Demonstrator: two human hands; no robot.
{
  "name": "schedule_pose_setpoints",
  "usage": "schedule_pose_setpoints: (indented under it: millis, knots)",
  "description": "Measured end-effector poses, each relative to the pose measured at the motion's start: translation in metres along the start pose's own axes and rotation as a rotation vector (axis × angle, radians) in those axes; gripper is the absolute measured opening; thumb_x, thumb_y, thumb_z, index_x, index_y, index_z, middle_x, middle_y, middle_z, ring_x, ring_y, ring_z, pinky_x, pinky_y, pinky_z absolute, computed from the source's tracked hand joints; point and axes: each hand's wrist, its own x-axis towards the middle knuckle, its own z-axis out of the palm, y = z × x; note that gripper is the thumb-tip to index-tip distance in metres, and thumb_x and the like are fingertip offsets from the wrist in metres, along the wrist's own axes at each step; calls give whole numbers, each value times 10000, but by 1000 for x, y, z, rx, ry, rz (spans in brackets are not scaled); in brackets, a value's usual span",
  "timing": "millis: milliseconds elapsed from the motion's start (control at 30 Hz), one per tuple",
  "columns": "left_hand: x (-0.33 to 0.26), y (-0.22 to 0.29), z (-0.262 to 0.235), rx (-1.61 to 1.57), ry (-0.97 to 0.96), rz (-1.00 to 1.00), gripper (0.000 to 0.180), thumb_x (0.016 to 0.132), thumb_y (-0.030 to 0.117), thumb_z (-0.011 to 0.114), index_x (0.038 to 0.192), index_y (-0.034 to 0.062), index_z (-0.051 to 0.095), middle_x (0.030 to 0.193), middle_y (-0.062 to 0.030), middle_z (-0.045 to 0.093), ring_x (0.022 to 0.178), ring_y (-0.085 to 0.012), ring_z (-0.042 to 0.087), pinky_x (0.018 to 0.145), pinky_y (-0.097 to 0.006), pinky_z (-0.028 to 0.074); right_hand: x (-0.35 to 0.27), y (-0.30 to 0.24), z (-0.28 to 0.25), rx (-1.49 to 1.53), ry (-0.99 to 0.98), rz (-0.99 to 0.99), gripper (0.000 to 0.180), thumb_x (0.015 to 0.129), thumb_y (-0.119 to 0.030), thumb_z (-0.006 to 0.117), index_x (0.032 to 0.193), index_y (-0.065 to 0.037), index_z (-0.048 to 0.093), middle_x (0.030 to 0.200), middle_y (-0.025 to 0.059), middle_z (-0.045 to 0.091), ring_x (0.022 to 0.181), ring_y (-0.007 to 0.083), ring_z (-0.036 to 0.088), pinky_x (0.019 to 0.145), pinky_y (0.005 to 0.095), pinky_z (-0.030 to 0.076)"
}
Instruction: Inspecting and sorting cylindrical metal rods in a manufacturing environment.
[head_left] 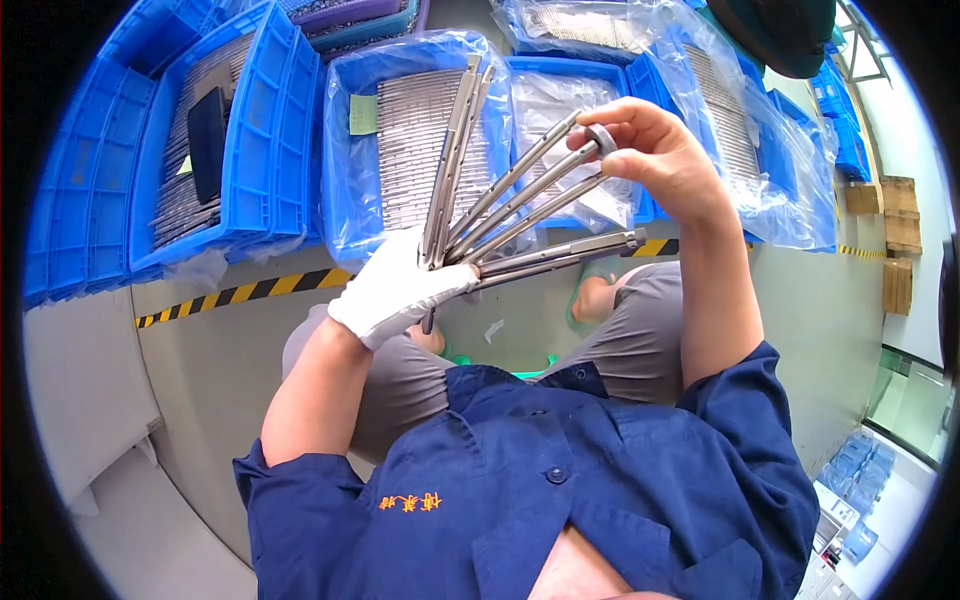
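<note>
Above crates (250, 130), hands (400, 290) fanning rods (520, 200)

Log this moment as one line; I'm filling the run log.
left hand: gloved, grips fanned metal rods | right hand: bare, pinches one rod's tip | behind: blue crates

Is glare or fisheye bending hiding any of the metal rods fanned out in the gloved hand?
Head view: even bright light, metal rods sharp; left hand and right hand crisp; glare on the plastic bag liners blurs their contents; blue crates curve toward the dark rim.
</note>
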Motion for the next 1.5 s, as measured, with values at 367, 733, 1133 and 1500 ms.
schedule_pose_setpoints:
  millis: [367,733,1133,1500]
  knots:
    - [3,-3,1,175,40,7,292,747,201,660,940,-13,614,798,-51,618,729,-117,542,667,-267,463,0,1,11,-43,-106,63,316,746,34,686,1047,-18,604,942,72,639,895,139,610,787,266,511]
    - [2,1,5,277,19,40,295,749,192,631,959,-11,589,808,-135,610,721,-214,579,678,-330,465,3,11,-7,113,-1,174,382,788,-159,694,1109,3,566,974,105,634,892,184,630,849,308,499]
    - [5,-5,5,139,-7,110,354,808,212,604,1066,-26,557,901,-73,619,822,-141,564,720,-295,466,9,15,9,20,31,241,331,768,-199,724,1028,-46,589,838,24,614,797,98,577,743,247,448]
    - [1,-10,6,-119,43,20,211,836,209,593,929,22,567,675,-9,535,587,-67,479,513,-226,392,0,8,-2,-72,40,264,267,794,-186,678,996,-42,581,840,17,612,784,76,564,754,215,437]
